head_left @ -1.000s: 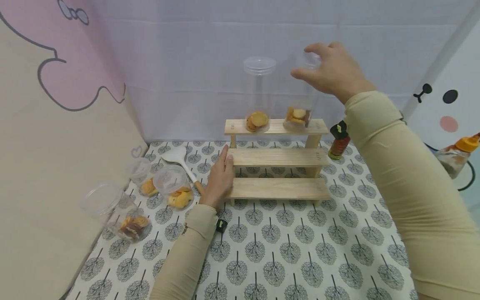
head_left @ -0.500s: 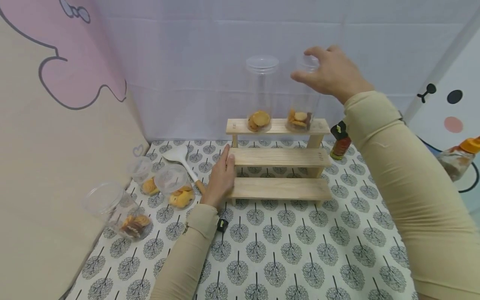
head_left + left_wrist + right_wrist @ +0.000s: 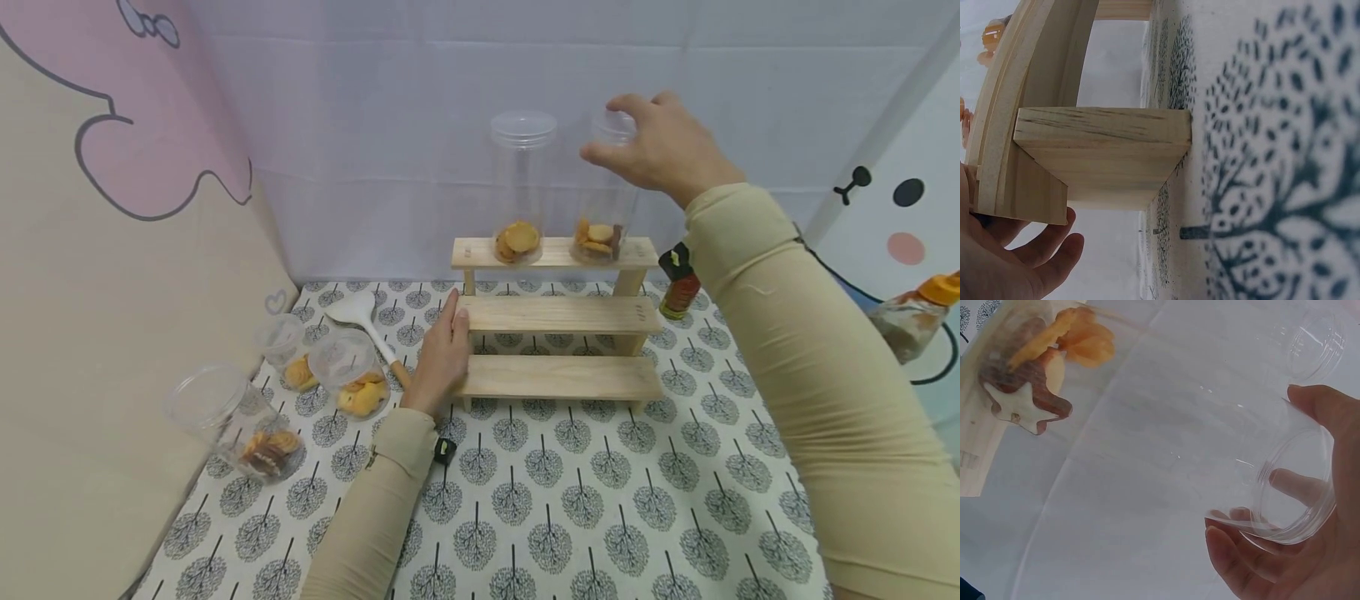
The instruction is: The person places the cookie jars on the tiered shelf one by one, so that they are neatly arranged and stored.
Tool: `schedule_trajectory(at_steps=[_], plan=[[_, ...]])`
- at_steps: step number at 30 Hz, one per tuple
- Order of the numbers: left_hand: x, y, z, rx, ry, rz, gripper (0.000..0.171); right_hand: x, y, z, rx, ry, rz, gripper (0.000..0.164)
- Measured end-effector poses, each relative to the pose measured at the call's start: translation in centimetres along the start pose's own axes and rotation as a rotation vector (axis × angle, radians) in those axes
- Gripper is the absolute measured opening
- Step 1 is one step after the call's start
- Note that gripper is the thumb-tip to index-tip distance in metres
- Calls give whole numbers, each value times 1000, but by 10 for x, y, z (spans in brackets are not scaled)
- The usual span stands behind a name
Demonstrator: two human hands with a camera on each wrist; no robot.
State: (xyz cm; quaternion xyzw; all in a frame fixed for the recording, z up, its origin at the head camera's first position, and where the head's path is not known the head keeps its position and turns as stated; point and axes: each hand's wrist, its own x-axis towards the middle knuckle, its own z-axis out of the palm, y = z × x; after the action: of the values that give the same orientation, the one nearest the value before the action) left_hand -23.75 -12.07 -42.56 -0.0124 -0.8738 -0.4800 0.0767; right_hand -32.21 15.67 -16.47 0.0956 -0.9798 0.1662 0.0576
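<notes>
A three-tier wooden shelf rack (image 3: 555, 379) stands at the back of the table. On its top step are two tall clear plastic jars with cookies at the bottom, a left jar (image 3: 522, 192) and a right jar (image 3: 607, 196). My right hand (image 3: 663, 150) grips the right jar around its lidded upper end. Through that jar's wall, a star-shaped cookie (image 3: 1022, 405) shows in the right wrist view. At the rack's left end, my left hand (image 3: 442, 350) holds a step, its fingers (image 3: 1063, 253) curled under the board's end.
Left on the tree-print tablecloth (image 3: 510, 517), several clear cookie jars (image 3: 345, 354) lean or lie near a white spatula (image 3: 352, 310). Right of the rack is a small red bottle (image 3: 681, 297). An orange-capped bottle (image 3: 911, 321) appears at far right, a white curtain (image 3: 360, 150) behind.
</notes>
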Motion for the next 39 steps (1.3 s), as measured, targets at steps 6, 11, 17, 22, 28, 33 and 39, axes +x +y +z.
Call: schedule_trajectory(at_steps=[6, 11, 17, 22, 28, 33, 39], plan=[[1, 1, 0, 9, 4, -2, 56, -1, 0, 0, -2, 2, 2, 90], [0, 2, 1, -1, -5, 6, 55, -3, 0, -2, -1, -1, 15, 95], [-1, 2, 2, -17, -14, -5, 55, -8, 0, -4, 10, 2, 37, 106], [1, 1, 4, -5, -18, 2, 56, -14, 2, -9, 2, 10, 42, 107], [2, 1, 3, 8, -25, 2, 57, -40, 16, -20, 25, 38, 34, 102], [3, 2, 3, -1, -23, 4, 58, -82, 37, -29, 37, 81, -3, 97], [9, -1, 3, 18, -23, 17, 60, -142, 84, -36, -18, 171, 87, 97]])
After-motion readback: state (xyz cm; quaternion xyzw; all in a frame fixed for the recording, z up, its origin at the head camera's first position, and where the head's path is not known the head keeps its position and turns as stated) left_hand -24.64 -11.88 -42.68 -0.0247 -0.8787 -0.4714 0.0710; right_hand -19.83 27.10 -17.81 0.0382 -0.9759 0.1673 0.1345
